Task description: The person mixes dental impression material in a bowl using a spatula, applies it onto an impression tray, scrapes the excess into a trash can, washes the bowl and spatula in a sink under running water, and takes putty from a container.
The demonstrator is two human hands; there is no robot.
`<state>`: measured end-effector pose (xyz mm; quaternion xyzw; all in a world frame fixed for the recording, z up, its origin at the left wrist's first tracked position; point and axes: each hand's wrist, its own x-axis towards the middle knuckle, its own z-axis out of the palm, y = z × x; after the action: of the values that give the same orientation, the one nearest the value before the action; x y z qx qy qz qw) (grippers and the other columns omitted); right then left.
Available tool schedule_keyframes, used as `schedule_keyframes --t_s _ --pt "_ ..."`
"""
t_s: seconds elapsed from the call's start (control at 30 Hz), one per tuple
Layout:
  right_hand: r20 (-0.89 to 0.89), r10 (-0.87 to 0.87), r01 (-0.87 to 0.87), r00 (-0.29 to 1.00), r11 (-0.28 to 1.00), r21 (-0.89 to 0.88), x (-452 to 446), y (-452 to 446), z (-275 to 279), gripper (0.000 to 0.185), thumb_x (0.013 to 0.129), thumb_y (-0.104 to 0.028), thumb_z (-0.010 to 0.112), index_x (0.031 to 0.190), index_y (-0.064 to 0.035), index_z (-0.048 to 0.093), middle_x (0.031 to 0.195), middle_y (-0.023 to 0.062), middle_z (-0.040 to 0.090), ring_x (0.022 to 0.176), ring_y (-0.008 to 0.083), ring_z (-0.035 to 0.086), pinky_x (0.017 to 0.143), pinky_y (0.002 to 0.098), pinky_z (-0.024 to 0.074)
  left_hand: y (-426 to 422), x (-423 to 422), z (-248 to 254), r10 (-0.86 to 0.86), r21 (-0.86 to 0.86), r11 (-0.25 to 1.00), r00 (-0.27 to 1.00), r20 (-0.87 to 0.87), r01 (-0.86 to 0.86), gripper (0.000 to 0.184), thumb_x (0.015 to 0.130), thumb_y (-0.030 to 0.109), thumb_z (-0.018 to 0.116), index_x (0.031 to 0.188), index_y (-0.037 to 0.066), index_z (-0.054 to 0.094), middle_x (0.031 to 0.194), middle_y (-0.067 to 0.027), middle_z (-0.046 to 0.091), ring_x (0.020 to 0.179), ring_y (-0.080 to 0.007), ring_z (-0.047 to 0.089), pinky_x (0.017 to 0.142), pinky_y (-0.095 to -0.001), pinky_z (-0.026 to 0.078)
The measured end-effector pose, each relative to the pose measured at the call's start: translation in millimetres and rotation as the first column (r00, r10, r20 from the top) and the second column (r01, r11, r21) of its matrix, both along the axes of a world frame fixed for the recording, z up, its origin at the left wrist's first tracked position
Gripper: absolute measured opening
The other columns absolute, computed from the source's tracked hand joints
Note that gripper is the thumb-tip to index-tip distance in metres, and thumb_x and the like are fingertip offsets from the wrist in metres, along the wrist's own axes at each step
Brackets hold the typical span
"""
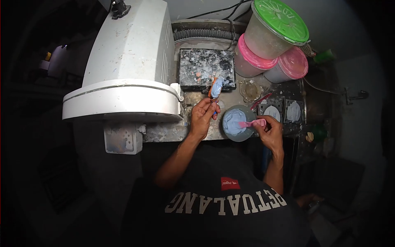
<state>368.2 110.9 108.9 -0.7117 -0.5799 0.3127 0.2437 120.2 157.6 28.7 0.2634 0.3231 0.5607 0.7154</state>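
Observation:
My left hand (202, 118) is closed, its fingertips pinching a small orange piece (212, 87) coated with light-blue paste; the exact kind of piece is unclear. A bit of darker blue shows by the fingers. My right hand (270, 133) grips a pink spatula (249, 123), its blade resting in the paste. That light-blue paste (233, 120) fills much of a translucent mixing bowl (246, 135) near the bench's front edge. The coated piece is held above and to the left of the bowl, apart from it.
A large white machine (127, 45) stands at left. Behind my left hand sits a paste-spattered black box (197, 61). Lidded tubs (267, 37) are stacked at back right. Right of the bowl lie paste-filled moulds (293, 112) and a red tool (261, 100). A tap (358, 95) projects at far right.

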Motion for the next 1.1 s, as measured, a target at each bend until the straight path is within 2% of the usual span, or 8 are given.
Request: schedule_keyframes --t_s 0.1,0.3,0.43,0.53,0.57,0.87,1.0,1.1 --pt "0.347 -0.014 -0.155 0.938 0.877 0.455 -7.6 9.5 11.1 0.038 0.075 -0.016 0.081 0.109 -0.0028 0.071 0.113 0.0149 0.062 0.097 0.0229 0.059 0.082 0.0355 0.0487 -2.8 -4.2 11.4 -0.066 -0.009 0.998 0.998 0.023 0.066 0.02 0.099 0.014 0.059 0.112 -0.001 0.06 0.083 -0.0034 0.061 0.075 -0.0069 0.055 0.06 -0.0204 0.039" --pt "-0.196 0.368 -0.21 0.909 0.81 0.547 -63.1 48.0 26.9 0.071 0.08 -0.034 0.075 0.141 -0.0073 0.051 0.146 0.0227 0.035 0.127 0.0359 0.043 0.105 0.0457 0.0391 -7.4 -3.1 38.1 -0.183 -0.01 0.983 0.979 0.095 0.184 0.021 0.099 0.014 0.059 0.112 -0.001 0.06 0.082 -0.0034 0.062 0.072 -0.0053 0.053 0.059 -0.0181 0.037" --pt "-0.105 0.461 -0.334 0.881 0.764 0.552 -80.5 66.1 14.0 0.076 0.083 -0.045 0.067 0.148 -0.0119 0.045 0.156 0.0265 0.013 0.133 0.0426 0.033 0.104 0.0522 0.0379 -9.9 -3.3 48.1 -0.167 -0.004 0.986 0.983 0.075 0.168 0.021 0.098 0.014 0.059 0.112 -0.002 0.061 0.083 -0.0031 0.063 0.072 -0.0046 0.054 0.057 -0.0173 0.037" --pt "-0.066 0.432 -0.313 0.9 0.743 0.592 -84.8 63.9 8.1 0.075 0.086 -0.053 0.058 0.148 -0.0123 0.045 0.158 0.0253 0.017 0.134 0.0415 0.035 0.11 0.0519 0.0292 -10.0 -5.6 52.8 -0.153 0.016 0.988 0.987 0.039 0.152 0.02 0.098 0.013 0.06 0.112 -0.002 0.061 0.084 -0.0032 0.064 0.072 -0.0043 0.054 0.055 -0.017 0.037" --pt "-0.061 0.446 -0.322 0.893 0.728 0.606 -84.8 63.9 6.5 0.07 0.083 -0.045 0.065 0.146 -0.0173 0.049 0.158 0.0263 0.012 0.134 0.0428 0.033 0.101 0.0501 0.0395 -9.8 -5.0 55.1 -0.124 0.01 0.992 0.992 0.006 0.124 0.02 0.097 0.012 0.06 0.112 -0.002 0.062 0.084 -0.0031 0.064 0.069 -0.0034 0.053 0.054 -0.0168 0.036" --pt "-0.063 0.551 -0.407 0.832 0.683 0.606 -84.2 51.2 -10.1 0.059 0.087 -0.05 0.057 0.139 -0.0203 0.058 0.16 0.0279 0.011 0.137 0.0431 0.033 0.104 0.0532 0.0355 -9.5 -5.9 66.2 -0.009 -0.019 1.0 0.986 -0.164 0.006 0.025 0.098 0.015 0.061 0.115 -0.003 0.063 0.077 -0.0037 0.066 0.058 -0.0008 0.048 0.048 -0.0164 0.035" --pt "-0.428 0.454 -0.128 0.782 0.788 0.602 -79.4 41.0 -4.1 0.06 0.09 -0.049 0.055 0.13 -0.0043 0.061 0.154 0.0257 0.025 0.13 0.0351 0.04 0.103 0.0492 0.0378 -9.1 -2.9 59.8 0.013 -0.04 0.999 0.952 -0.306 -0.027 0.025 0.096 0.013 0.063 0.114 -0.005 0.063 0.08 -0.0093 0.068 0.052 -0.0022 0.047 0.048 -0.0167 0.037" --pt "-0.429 0.184 0.118 0.885 0.802 0.586 -63.3 32.4 7.5 0.035 0.087 -0.016 0.064 0.118 -0.0003 0.064 0.133 0.0173 0.049 0.114 0.0248 0.052 0.091 0.0356 0.0457 -9.0 1.1 49.1 0.043 -0.024 0.998 0.926 -0.374 -0.056 0.027 0.097 0.014 0.063 0.115 -0.005 0.063 0.081 -0.0107 0.07 0.053 -0.0028 0.049 0.049 -0.0171 0.039"
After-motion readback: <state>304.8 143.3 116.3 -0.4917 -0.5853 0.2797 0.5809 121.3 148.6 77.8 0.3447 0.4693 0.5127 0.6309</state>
